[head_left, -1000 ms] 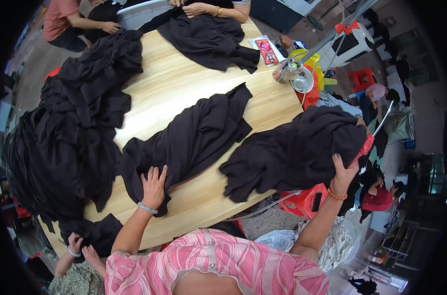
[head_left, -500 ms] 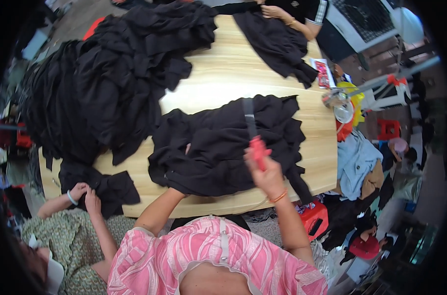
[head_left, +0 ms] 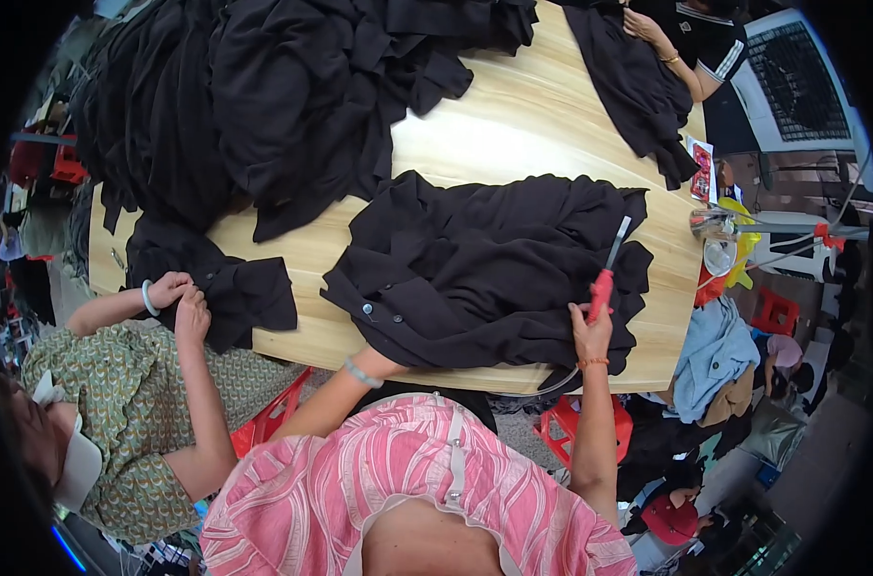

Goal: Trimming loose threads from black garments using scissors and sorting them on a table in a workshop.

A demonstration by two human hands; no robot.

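A black buttoned garment (head_left: 484, 259) lies rumpled on the pale wooden table (head_left: 571, 125) in front of me. My right hand (head_left: 592, 331) is closed around the red handle of a slim tool (head_left: 601, 288). Its narrow, flat metal tip points up and away over the garment's right part. My left hand (head_left: 381, 361) reaches under the garment's near edge, below the buttons; cloth hides its fingers, so their grip does not show.
A big heap of black garments (head_left: 263, 106) covers the table's far left. At left a co-worker's hands (head_left: 182, 298) handle a black piece; another person's hand (head_left: 650, 31) holds black cloth far right. A red stool (head_left: 604, 432) and light-blue clothing (head_left: 710, 355) lie beyond the near-right edge.
My view has shifted, so the table sits differently. The red-handled tool has moved right across the garment and tilts more to the right. My left hand stays under the near edge.
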